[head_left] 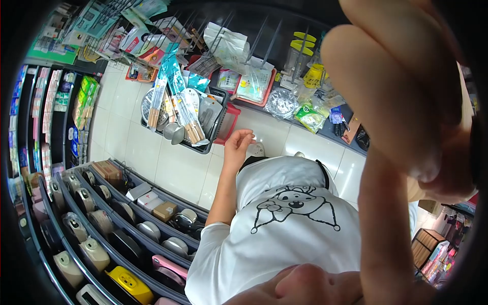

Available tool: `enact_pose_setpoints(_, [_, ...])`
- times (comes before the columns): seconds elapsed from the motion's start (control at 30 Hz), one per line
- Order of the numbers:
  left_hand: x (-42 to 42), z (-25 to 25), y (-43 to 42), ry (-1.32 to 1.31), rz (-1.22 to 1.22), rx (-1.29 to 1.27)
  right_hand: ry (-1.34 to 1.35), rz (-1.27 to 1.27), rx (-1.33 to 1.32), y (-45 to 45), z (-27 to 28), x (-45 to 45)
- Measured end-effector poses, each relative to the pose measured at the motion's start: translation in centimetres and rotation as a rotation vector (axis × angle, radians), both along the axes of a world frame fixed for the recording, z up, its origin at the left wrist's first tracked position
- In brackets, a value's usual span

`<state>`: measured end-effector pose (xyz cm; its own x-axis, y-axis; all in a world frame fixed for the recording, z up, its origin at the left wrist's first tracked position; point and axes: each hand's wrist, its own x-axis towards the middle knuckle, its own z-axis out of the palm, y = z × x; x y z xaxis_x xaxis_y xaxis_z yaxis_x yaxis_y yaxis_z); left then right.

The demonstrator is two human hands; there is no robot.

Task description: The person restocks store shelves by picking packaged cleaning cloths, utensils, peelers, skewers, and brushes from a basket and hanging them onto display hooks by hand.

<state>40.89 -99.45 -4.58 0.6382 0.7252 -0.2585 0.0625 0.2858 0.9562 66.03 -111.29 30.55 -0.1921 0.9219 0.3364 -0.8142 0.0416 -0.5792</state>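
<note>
My left hand [238, 146] hangs in front of my white T-shirt [295, 213], its fingers curled in and the thumb close to them. I see nothing in it. Beyond it, to the left, stands a black basket [220, 109] filled with kitchen tools: a skimmer [148, 104], a small strainer [174, 133] and packaged wooden-handled utensils [185, 114]. My right hand [391, 96] is raised very close to the camera and fills the upper right. Its bent fingers look large, and their tips are hidden or out of view.
Shelves [137, 218] at the lower left hold several rounded containers, small boxes [165, 211] and a yellow item [129, 284]. A low ledge along the back carries bagged goods [311, 117], beneath a rack of metal hooks [259, 40]. White tiles [173, 168] cover the floor.
</note>
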Motion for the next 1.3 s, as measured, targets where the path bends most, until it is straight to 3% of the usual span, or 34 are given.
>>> enact_pose_setpoints(0.8, [-7.8, -4.1, 11.1, 0.062, 0.147, 0.008, 0.07, -0.117, -0.15, 9.6, -0.4, -8.3])
enact_pose_setpoints(0.93, [-9.7, -10.0, 14.8, 0.244, 0.262, 0.179, 0.083, -0.174, -0.174, 9.9, -0.4, -8.8])
enact_pose_setpoints(1.0, [-10.2, -10.8, 16.4, 0.571, 0.334, 0.519, 0.097, -0.205, -0.187, 11.3, -0.6, -8.9])
enact_pose_setpoints(1.07, [-10.2, -11.1, 18.1, 0.561, 0.364, 0.432, 0.1, -0.218, -0.196, 11.0, 1.1, -9.3])
enact_pose_setpoints(1.17, [-10.1, -12.5, 20.9, 0.745, 0.395, 0.672, 0.067, -0.251, -0.201, 14.2, -1.6, -9.6])
enact_pose_setpoints(1.3, [-9.0, -13.7, 23.1, 0.91, 0.321, 0.574, 0.008, -0.451, -0.353, 13.5, -5.4, -9.3])
